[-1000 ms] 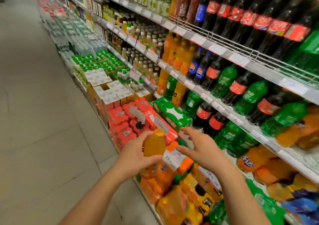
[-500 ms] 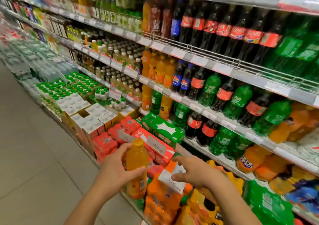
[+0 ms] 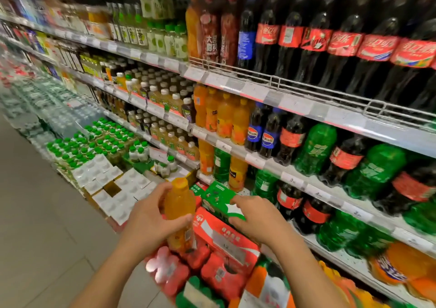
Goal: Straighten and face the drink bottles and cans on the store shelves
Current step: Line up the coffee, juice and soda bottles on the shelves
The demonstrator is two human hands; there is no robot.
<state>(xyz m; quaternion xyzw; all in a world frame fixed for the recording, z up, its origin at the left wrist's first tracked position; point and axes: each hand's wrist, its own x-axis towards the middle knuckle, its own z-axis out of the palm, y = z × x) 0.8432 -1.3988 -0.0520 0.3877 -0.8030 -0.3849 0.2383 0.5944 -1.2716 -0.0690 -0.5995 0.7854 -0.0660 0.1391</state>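
Since the earlier frame, both hands have lifted from the low orange multipacks up to the level of the carton stacks. The left hand (image 3: pixel 151 215) grips an orange bottle (image 3: pixel 179 209), fingers and thumb curled round its middle; it stands nearly upright, just left of the cartons, apart from any shelf. Smooth clear plastic, orange liquid, rounded orange cap, small label low on the body.

The right hand (image 3: pixel 256 215) is relaxed and fairly wide, fingers spread and lightly bent, fingertips over the white-marked face of a green carton (image 3: pixel 218 195); contact looks likely but motion blur leaves it uncertain. It holds nothing.

Below the green carton lies a red carton (image 3: pixel 226 239), glossy printed cardboard with a pale price tag (image 3: pixel 230 246) on its near face. Red shrink-wrapped packs (image 3: pixel 169 270) sit nearest, film shiny.

To the right, wire-fronted shelves (image 3: pixel 295 100) carry tall dark cola bottles (image 3: pixel 313 43) with red labels on top, then orange soda bottles (image 3: pixel 226 116), blue-labelled cola and ribbed green bottles (image 3: pixel 316 149) lower. Far left, green-capped bottles (image 3: pixel 94 142) in trays, blurred. Grey tiled floor (image 3: pixel 35 213).
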